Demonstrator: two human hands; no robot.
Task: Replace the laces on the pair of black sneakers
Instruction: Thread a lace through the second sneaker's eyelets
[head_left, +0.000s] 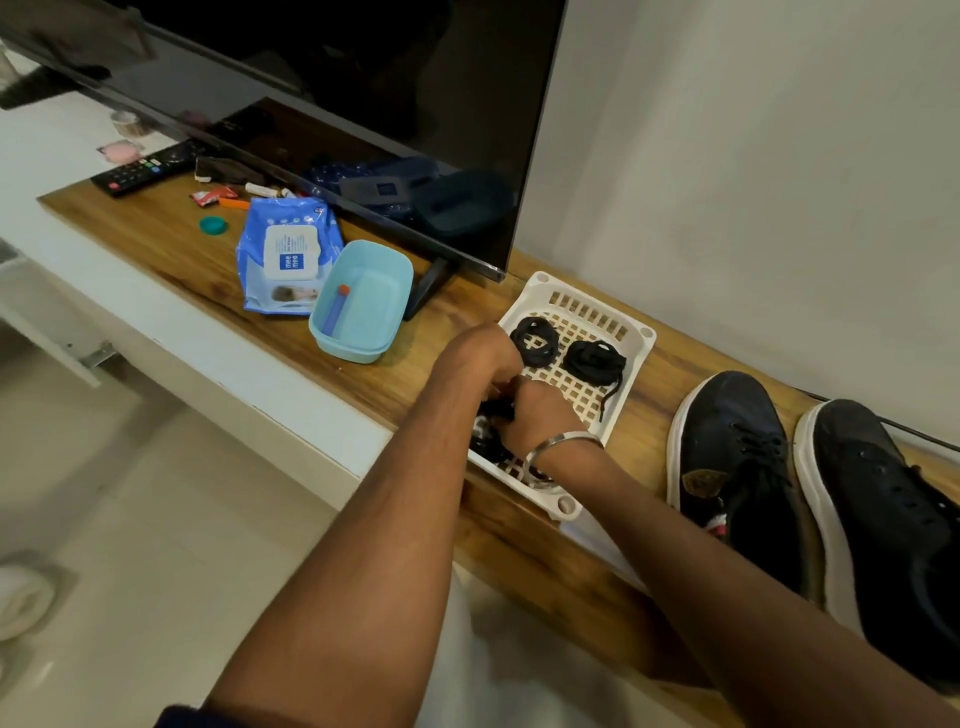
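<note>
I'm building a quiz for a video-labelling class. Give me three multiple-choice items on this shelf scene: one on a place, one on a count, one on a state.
1. Where does the white lattice basket stand?
A. between the light blue tub and the sneakers
B. on the floor
C. on top of the TV

2. How many lace bundles lie in plain view at the basket's far end?
A. none
B. two
C. five

3. What state is the left sneaker in?
A. still laced
B. upside down
C. inside the basket

Answers:
1. A: the light blue tub is to its left, the sneakers to its right on the wooden shelf.
2. B: a coiled black lace and a knotted black lace bundle lie there.
3. A: black lacing crosses its tongue.
</note>
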